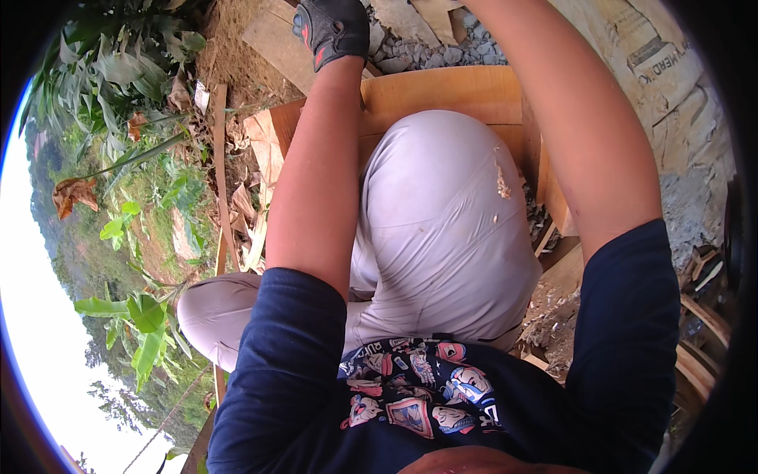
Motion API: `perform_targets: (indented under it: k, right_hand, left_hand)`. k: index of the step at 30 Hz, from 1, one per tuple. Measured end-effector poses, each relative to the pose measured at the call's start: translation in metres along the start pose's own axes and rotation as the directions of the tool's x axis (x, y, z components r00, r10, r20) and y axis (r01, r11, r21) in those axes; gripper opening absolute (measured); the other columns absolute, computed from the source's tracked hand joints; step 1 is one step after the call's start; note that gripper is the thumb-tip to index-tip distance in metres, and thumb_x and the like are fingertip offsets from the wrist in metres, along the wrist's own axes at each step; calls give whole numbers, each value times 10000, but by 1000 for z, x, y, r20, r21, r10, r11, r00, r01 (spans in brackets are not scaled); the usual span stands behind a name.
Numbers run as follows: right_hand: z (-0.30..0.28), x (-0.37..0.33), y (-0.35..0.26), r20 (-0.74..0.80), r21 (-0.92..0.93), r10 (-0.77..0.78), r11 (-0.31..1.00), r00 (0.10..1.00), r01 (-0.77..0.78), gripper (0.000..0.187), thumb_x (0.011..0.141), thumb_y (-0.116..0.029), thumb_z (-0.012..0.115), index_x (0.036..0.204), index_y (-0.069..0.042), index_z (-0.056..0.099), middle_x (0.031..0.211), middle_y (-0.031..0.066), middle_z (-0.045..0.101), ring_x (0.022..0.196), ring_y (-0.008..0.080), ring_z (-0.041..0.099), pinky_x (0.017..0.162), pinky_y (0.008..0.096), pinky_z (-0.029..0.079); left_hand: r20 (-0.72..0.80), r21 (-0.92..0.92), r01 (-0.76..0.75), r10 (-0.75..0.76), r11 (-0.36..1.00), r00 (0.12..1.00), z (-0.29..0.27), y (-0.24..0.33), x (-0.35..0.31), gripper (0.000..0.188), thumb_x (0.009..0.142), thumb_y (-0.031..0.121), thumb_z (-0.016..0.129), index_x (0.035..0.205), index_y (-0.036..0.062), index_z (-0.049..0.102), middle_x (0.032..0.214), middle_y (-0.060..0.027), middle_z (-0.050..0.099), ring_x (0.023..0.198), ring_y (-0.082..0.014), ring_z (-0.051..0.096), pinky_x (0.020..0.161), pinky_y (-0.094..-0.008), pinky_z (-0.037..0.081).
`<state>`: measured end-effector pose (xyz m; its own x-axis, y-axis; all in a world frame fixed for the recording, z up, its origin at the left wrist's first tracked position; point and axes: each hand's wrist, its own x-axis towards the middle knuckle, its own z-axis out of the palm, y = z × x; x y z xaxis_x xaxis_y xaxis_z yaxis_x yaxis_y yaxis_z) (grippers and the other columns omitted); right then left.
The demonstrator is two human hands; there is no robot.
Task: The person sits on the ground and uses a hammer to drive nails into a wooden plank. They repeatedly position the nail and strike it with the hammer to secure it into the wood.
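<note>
My left hand (335, 31), in a black glove with red marks, is at the top edge, above a flat wooden board (276, 39). Its fingers look curled, but the picture cuts off part of the hand, and what they hold, if anything, cannot be made out. My right forearm (568, 103) reaches up past the top edge, so the right hand is out of sight. Between my arms, a bent knee in light grey trousers (442, 213) presses against a smooth orange-brown piece of wood (442, 88).
Grey gravel (442, 55) lies beyond the wood. At the upper right are pale printed sacks (655, 63). Thin wooden strips (222, 166) and shavings lie at my left, beside green plants (118, 71) and a slope. Curved wood pieces (703, 347) are at the right.
</note>
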<state>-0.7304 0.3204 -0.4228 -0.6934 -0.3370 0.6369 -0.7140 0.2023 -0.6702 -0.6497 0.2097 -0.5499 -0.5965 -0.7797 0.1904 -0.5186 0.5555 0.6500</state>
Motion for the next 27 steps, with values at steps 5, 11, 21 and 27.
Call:
perform_targets:
  k: [5, 11, 21, 27]
  right_hand:
    - [-15, 1, -14, 219, -10, 225, 974, 950, -228, 413, 897, -396, 600, 869, -4, 728, 846, 259, 718, 889, 401, 719, 816, 469, 556]
    - [-12, -2, -15, 250, -68, 190, 982, 949, -178, 413, 901, -394, 587, 836, -8, 720, 832, 254, 715, 864, 406, 717, 791, 483, 550]
    - [-2, -1, -8, 157, -5, 35, 999, 987, -35, 365, 908, -362, 596, 823, -20, 690, 843, 225, 712, 919, 399, 700, 803, 496, 534]
    - [11, 8, 6, -142, 91, -216, 969, 966, 230, 428, 890, -409, 610, 794, -1, 693, 805, 253, 704, 866, 405, 706, 797, 490, 545]
  left_hand:
    - [83, -42, 130, -126, 991, 989, -9, 8, -2, 535, 954, 515, 575, 1098, 28, 742, 1053, -290, 726, 1032, -468, 687, 891, -536, 510]
    - [63, 13, -40, 39, 999, 997, -2, -8, 4, 513, 961, 497, 578, 1109, 31, 734, 1046, -294, 723, 1024, -464, 690, 878, -539, 512]
    - [23, -79, 172, -171, 982, 985, -23, 7, -7, 517, 951, 477, 616, 1114, 1, 730, 1039, -295, 727, 1012, -467, 694, 858, -522, 524]
    - [-5, -186, 107, -110, 977, 994, -16, 10, -9, 569, 942, 514, 623, 1107, -19, 736, 1010, -299, 730, 995, -466, 702, 840, -524, 529]
